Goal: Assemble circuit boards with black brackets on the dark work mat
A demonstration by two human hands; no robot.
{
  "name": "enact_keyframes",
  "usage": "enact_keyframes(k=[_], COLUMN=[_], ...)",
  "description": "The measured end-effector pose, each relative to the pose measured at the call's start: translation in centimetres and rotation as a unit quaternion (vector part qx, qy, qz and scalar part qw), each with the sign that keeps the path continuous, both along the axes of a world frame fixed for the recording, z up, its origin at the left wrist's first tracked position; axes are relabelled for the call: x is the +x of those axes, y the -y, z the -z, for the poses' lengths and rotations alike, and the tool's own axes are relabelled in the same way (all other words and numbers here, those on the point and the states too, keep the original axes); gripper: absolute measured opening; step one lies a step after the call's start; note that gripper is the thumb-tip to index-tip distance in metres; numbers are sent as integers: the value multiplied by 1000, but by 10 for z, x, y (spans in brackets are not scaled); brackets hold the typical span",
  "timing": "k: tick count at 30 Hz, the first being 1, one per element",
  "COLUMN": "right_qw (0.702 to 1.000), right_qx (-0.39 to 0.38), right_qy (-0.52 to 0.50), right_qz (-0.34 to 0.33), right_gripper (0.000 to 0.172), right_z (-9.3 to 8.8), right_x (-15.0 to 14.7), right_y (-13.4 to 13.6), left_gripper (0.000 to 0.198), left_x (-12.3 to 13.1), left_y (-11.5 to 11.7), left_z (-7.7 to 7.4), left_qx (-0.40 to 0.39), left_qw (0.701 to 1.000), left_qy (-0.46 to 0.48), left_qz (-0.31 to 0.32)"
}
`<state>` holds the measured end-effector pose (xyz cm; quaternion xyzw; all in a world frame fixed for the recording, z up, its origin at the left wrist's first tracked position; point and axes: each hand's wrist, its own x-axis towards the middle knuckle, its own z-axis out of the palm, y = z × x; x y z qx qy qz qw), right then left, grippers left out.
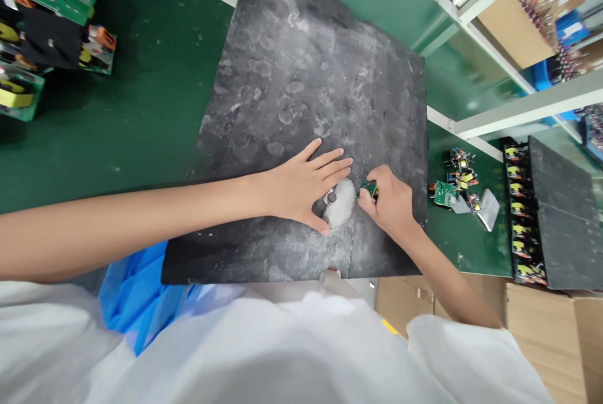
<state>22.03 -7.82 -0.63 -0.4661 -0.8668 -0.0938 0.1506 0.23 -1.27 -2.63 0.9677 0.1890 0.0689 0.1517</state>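
- Scuffed black mat [306,90] stretches beyond the left hand [296,187], spread palm-down; right edge near the right hand [389,200].
- Small green circuit board [369,187]: pinched in right-hand fingers, long axis unclear.

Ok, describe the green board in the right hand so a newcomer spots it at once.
Find the big black mat mid-picture. Toward its lower right, just right of the pale oval, the right hand pinches the small green board. Unlike the boards on the table farther right, it is over the mat and in a hand.
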Motion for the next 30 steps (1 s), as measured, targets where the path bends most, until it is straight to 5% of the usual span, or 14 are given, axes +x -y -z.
enact_keyframes(k=[6, 11, 18, 25, 30], right_qw=[989, 998, 987, 994, 995], right_qx=[-34, -33, -22, -10, 2], right_qy=[23, -6, -9, -53, -38], right_qz=[-140, -49, -156, -95, -91], right_gripper=[19, 15, 19, 20, 19], right_z=[-4, -2, -15, -17, -15], right_x=[-19, -5, -3, 18, 23], right_y=[30, 9, 20, 18, 19], left_gripper=[107, 113, 107, 94, 93], left_x=[0, -4, -4, 4, 5], left_y=[-1, -17, -18, -6, -4], left_z=[2, 3, 1, -6, -6], left_qx=[20, 45, 44, 40, 50], left_qw=[1000, 997, 996, 988, 988], left_qy=[2, 0, 1, 11, -1], left_qz=[-5, -63, -77, -148, -143])
